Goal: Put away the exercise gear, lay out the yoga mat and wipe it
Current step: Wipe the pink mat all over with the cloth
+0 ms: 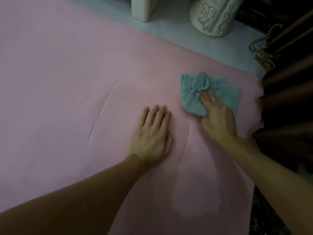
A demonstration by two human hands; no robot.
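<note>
R hand lies palm-down on the blue-grey cloth, fingers near straight w/ tips sunk into the bunched folds. It reads as a flat press, not a pinch; thumb isn't visible. R forearm comes in from the lower right, wrist low, reaching fwd toward the mat's right end.

L hand is just beside it, apart from the cloth, spread flat w/ fingers straight on the yoga mat. It holds nothing and prob. braces body weight + pins the mat. L arm runs in long from the lower left.

Cloth: soft, light, limp, crumples easily. Best driven by palm pressure from above, or gathered at the middle if it starts to ball up. Mat: pink, ribbed foam, unrolled flat on the pale floor. Looks springy and grippy, so I'd expect cloth drag. Two shallow creases near the hands suggest it dents and ripples under load, so the L hand needs to keep it from sliding.

Beyond the mat's far edge: a cream ornate pot and a white block-like base. At right, dark curtain folds touch the mat's end, w/ a rope tassel by them
</note>
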